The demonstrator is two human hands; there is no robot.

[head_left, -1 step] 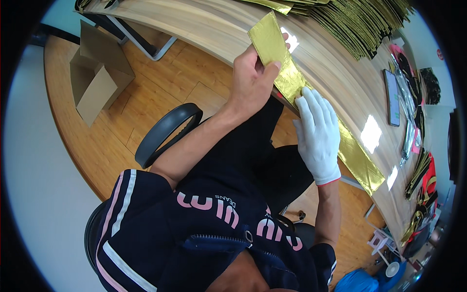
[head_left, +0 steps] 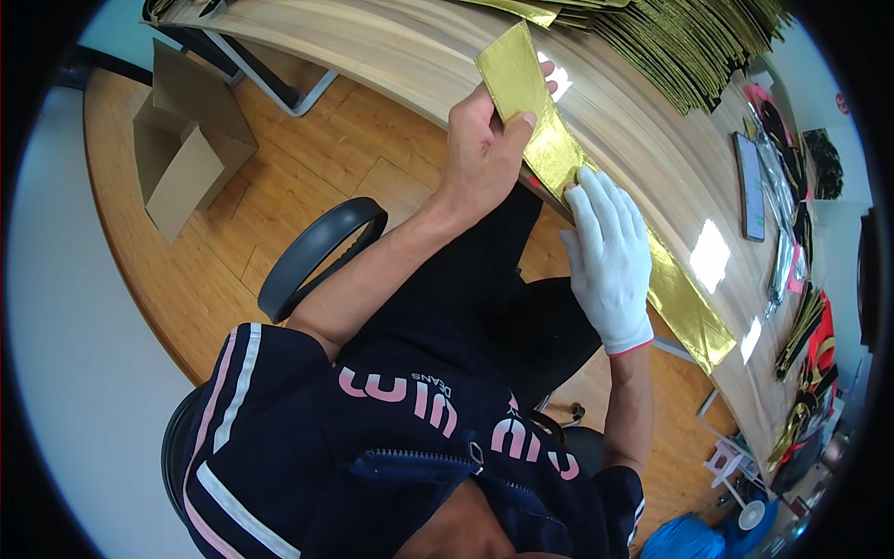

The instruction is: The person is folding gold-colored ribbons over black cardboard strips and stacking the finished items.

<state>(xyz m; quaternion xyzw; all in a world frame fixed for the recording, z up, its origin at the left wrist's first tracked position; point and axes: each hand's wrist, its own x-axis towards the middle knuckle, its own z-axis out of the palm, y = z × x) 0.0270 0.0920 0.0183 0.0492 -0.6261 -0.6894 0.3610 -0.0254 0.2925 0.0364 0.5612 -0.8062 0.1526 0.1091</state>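
We have barely moved since the earlier frame: our left hand (head_left: 489,154) and the gold strip (head_left: 562,158) shift slightly. That bare hand grips the strip's upper end; our gloved right hand (head_left: 610,256) lies across its middle, fingers outstretched. The strip slants along the counter (head_left: 372,56) edge, upper centre to right.
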